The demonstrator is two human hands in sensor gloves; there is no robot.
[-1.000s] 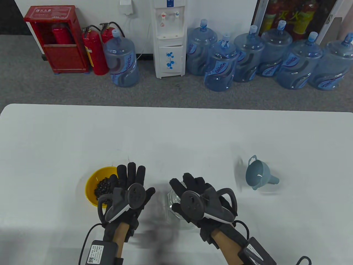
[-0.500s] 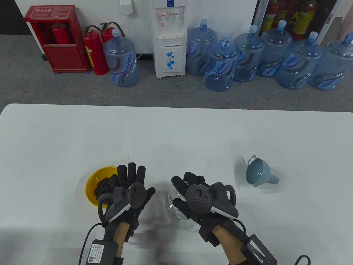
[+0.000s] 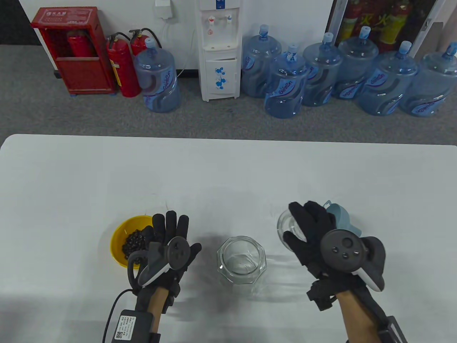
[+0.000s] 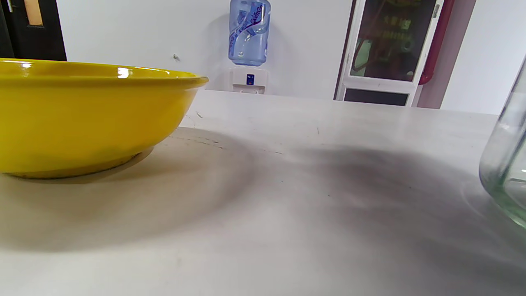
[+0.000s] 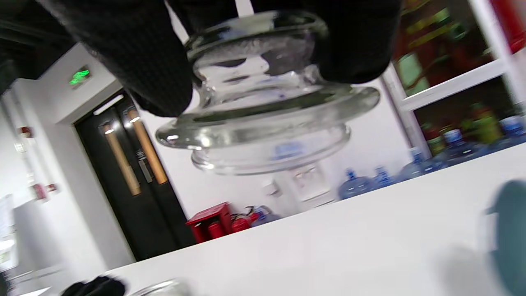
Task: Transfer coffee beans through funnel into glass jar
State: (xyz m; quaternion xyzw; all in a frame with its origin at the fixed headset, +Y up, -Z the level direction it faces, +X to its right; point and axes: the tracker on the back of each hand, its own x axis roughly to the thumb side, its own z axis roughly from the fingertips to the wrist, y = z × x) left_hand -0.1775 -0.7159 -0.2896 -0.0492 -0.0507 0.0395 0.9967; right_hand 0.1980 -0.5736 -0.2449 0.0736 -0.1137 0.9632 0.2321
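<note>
A clear glass jar [image 3: 242,260] stands open at the table's front centre; its side shows in the left wrist view [image 4: 507,172]. My right hand [image 3: 310,228] grips the jar's glass lid [image 3: 287,223] from above and holds it in the air [image 5: 267,119], just left of the blue funnel [image 3: 342,219], which lies on its side. A yellow bowl [image 3: 119,237] with dark coffee beans [image 3: 134,243] sits at the left; it also shows in the left wrist view [image 4: 82,119]. My left hand [image 3: 171,232] lies with fingers spread over the bowl's right edge, holding nothing.
The white table [image 3: 228,171] stretches far behind the objects. On the floor beyond stand water bottles [image 3: 285,85], a water dispenser [image 3: 218,50] and fire extinguishers [image 3: 123,68].
My right hand lifted the glass lid off the jar and carried it right, toward the funnel. The jar now stands open. The left hand has not moved.
</note>
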